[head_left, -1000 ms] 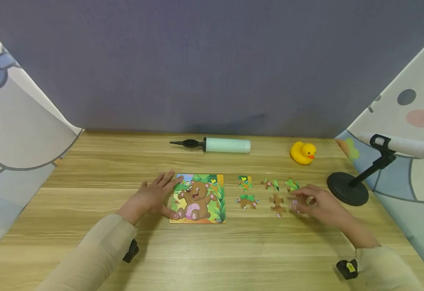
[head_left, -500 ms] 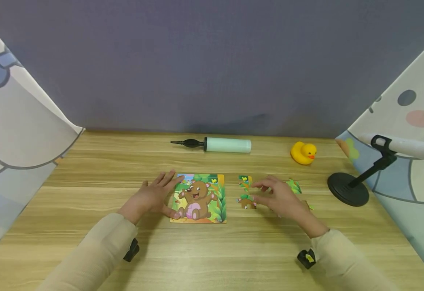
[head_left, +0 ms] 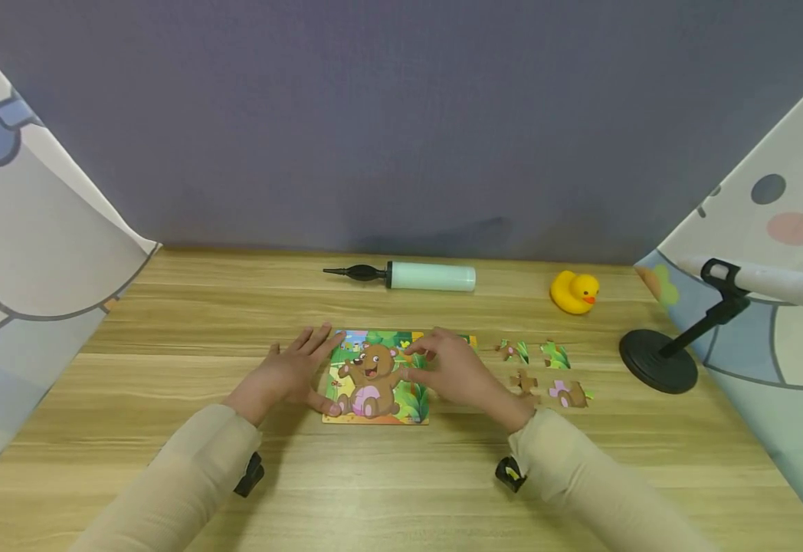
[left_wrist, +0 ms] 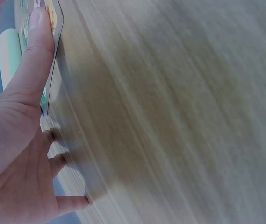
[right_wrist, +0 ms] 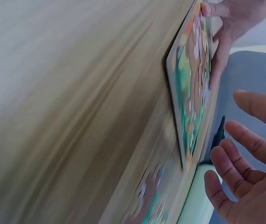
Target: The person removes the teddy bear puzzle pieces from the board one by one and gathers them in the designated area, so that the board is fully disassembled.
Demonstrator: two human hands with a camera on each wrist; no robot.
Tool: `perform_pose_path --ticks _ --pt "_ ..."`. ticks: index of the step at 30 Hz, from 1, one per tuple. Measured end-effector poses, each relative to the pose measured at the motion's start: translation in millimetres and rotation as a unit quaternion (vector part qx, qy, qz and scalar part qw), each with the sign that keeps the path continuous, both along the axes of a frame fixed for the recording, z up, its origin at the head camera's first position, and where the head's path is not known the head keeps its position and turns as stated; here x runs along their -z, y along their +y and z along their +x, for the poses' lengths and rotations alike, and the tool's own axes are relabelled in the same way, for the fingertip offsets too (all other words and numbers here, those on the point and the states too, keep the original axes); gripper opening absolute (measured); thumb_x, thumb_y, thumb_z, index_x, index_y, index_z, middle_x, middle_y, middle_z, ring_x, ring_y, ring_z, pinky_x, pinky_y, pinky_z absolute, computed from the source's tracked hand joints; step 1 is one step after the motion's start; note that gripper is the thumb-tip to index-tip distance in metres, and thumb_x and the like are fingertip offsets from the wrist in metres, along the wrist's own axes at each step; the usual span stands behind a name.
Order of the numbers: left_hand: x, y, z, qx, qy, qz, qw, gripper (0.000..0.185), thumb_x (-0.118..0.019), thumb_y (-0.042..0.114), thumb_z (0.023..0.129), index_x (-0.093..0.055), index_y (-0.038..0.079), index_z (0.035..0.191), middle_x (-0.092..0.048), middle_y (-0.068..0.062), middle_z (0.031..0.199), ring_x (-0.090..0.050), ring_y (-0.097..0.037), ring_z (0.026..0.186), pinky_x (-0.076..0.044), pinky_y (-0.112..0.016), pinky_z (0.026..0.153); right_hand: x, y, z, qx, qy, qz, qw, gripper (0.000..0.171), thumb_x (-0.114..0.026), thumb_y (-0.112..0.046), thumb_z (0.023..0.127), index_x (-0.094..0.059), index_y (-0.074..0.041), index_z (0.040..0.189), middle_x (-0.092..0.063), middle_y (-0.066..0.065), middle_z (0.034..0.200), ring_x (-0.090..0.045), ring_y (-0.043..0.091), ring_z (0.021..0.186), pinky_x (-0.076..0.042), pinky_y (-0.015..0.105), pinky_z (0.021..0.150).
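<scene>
A bear jigsaw puzzle (head_left: 370, 383) lies on the wooden table in front of me. My left hand (head_left: 284, 379) rests at its left side with fingers spread; in the left wrist view the thumb (left_wrist: 37, 51) lies on the puzzle's corner. Over the puzzle's right edge hovers my right hand (head_left: 453, 372), fingers loosely bent. In the right wrist view nothing sits between that hand's fingers (right_wrist: 242, 161), and they are apart from the puzzle. A loose puzzle piece (right_wrist: 144, 196) appears blurred below. The right hand mostly hides the nearest loose pieces in the head view.
Right of the hand lie several loose pieces, among them a pink and brown one (head_left: 570, 394) and a green one (head_left: 555, 354). Behind are a pale green hand pump (head_left: 431, 276) and a yellow rubber duck (head_left: 574, 292). A black-based stand (head_left: 658, 360) is at far right.
My right hand has moved left from the far loose pieces, across the nearer ones, to the puzzle's right edge. The left hand has stayed in place.
</scene>
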State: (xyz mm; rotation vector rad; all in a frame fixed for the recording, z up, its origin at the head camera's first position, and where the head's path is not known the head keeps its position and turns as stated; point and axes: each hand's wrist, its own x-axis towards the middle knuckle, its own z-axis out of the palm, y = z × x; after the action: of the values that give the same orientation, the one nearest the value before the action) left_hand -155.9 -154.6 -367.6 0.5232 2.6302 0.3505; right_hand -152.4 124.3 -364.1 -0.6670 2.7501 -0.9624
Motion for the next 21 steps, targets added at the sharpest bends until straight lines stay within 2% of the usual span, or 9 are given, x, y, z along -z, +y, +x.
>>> perform_pose_path --ticks 3,10,12,14,17,21 --pt "-1.5 0.7 0.6 -0.002 -0.002 -0.001 1.0 0.125 -0.085 0.055 0.07 -0.015 0.011 0.164 -0.004 -0.021 0.169 -0.007 -0.047 0.152 -0.011 -0.081 0.109 0.4 -14.4 -5.3 -0.006 0.002 0.017 1.0 0.029 -0.078 -0.023 0.092 -0.075 -0.009 0.117 -0.062 0.008 0.104 -0.061 0.024 0.093 -0.053 0.036 0.074" --pt "0.4 0.3 0.5 -0.001 0.003 0.001 1.0 0.124 -0.085 0.057 0.071 -0.016 0.011 0.163 -0.006 -0.02 0.169 -0.009 -0.048 0.152 -0.012 -0.081 0.109 1.4 -44.8 -16.3 -0.013 0.004 0.059 0.998 0.034 -0.078 -0.027 0.092 -0.075 -0.008 0.12 -0.061 0.007 0.098 -0.053 0.015 0.073 -0.048 0.03 0.063" --pt "1.5 -0.2 -0.1 -0.001 0.004 0.002 1.0 0.125 -0.085 0.058 0.071 -0.016 0.011 0.163 -0.006 -0.02 0.169 -0.009 -0.048 0.152 -0.012 -0.081 0.109 1.7 -53.5 -18.8 -0.015 0.008 0.071 0.997 0.033 -0.078 -0.028 0.092 -0.076 -0.009 0.118 -0.061 0.006 0.097 -0.052 0.013 0.073 -0.048 0.029 0.064" --pt "2.6 -0.6 -0.8 -0.002 0.006 0.003 1.0 0.125 -0.085 0.059 0.071 -0.016 0.011 0.163 -0.006 -0.02 0.169 -0.009 -0.047 0.152 -0.012 -0.081 0.108 3.2 -61.2 -21.1 -0.018 0.013 0.085 0.996 0.032 -0.079 -0.03 0.091 -0.077 -0.009 0.116 -0.06 0.005 0.095 -0.052 0.013 0.073 -0.048 0.028 0.063" --pt "3.4 -0.5 -1.3 -0.003 0.008 0.005 1.0 0.125 -0.085 0.059 0.071 -0.017 0.011 0.164 -0.007 -0.02 0.169 -0.009 -0.047 0.152 -0.012 -0.081 0.108 5.7 -70.7 -23.0 -0.017 0.021 0.114 0.993 0.023 -0.078 -0.032 0.092 -0.08 -0.011 0.102 -0.059 0.003 0.09 -0.051 0.013 0.072 -0.048 0.027 0.06" --pt "2.6 0.4 -0.3 -0.004 0.008 0.004 1.0 0.124 -0.084 0.059 0.071 -0.017 0.011 0.164 -0.008 -0.02 0.169 -0.01 -0.047 0.152 -0.012 -0.081 0.108 10.1 -78.7 -23.2 -0.007 0.046 0.151 0.987 0.02 -0.078 -0.033 0.091 -0.079 -0.013 0.095 -0.059 0.001 0.086 -0.052 0.012 0.072 -0.046 0.025 0.058"
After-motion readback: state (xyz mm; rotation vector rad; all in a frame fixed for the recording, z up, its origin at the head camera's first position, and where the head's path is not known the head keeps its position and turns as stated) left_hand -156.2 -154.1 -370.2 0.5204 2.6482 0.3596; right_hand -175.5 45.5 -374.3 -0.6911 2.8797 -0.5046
